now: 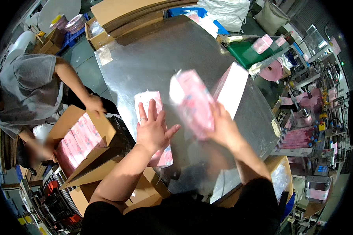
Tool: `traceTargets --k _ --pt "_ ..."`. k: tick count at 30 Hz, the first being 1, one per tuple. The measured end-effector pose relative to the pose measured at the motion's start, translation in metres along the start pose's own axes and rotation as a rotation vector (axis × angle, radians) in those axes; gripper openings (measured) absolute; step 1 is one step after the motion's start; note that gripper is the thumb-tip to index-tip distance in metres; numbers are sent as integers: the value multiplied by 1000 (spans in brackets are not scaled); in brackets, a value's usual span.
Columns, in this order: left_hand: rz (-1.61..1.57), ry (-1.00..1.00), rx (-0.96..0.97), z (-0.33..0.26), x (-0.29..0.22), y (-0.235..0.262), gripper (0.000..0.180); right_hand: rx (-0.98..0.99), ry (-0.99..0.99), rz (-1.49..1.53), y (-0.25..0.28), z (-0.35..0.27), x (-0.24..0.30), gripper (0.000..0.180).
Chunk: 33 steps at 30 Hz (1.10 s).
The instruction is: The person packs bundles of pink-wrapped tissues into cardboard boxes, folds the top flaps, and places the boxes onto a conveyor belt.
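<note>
My left hand (151, 127) lies spread, fingers stretched out, on top of a pink-and-white wrapped pack (164, 157) at the table's left edge. In my right hand (226, 128) is a second pink pack (193, 100), tilted over the middle of the table and smeared by motion. My fingers grip its near right side. Just beyond that hand a white block-shaped item (233, 87) rests on the metal table (157, 58). Part of the left pack is hidden under my palm.
At left, a co-worker in a grey shirt (29, 84) reaches around an open carton (108, 131) filled with pink packs. A green conveyor (245, 51) carrying pink packs meets the table's far right. Flat cardboard (133, 17) and a blue crate (180, 11) line the far edge.
</note>
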<state>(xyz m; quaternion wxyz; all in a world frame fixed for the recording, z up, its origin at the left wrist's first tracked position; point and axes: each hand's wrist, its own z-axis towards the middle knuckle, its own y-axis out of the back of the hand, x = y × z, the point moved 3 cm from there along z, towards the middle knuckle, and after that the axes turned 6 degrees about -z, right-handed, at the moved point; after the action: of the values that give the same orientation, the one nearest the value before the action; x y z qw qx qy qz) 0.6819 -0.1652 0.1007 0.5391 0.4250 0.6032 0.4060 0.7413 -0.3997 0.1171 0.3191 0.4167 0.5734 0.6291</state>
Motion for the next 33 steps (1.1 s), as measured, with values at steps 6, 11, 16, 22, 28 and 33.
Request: traceTargets --k 6,11,16,22,28,33 --pt "-111 -42 154 -38 -45 0 87 -248 -522 470 -33 -66 -64 83" --pt "-115 29 93 -56 -27 -3 77 334 -263 1103 -53 -82 -27 66" --pt "-160 128 71 -72 -15 -3 76 169 -288 759 -44 -36 -48 62" --pt "-131 105 41 -70 -23 -3 73 -523 -384 -28 3 159 -123 63" --pt "-134 56 33 -62 -27 -5 73 -107 -170 -134 -24 232 -181 51" --pt "-129 69 -41 -71 -19 -2 68 -133 388 316 -18 78 -119 15"
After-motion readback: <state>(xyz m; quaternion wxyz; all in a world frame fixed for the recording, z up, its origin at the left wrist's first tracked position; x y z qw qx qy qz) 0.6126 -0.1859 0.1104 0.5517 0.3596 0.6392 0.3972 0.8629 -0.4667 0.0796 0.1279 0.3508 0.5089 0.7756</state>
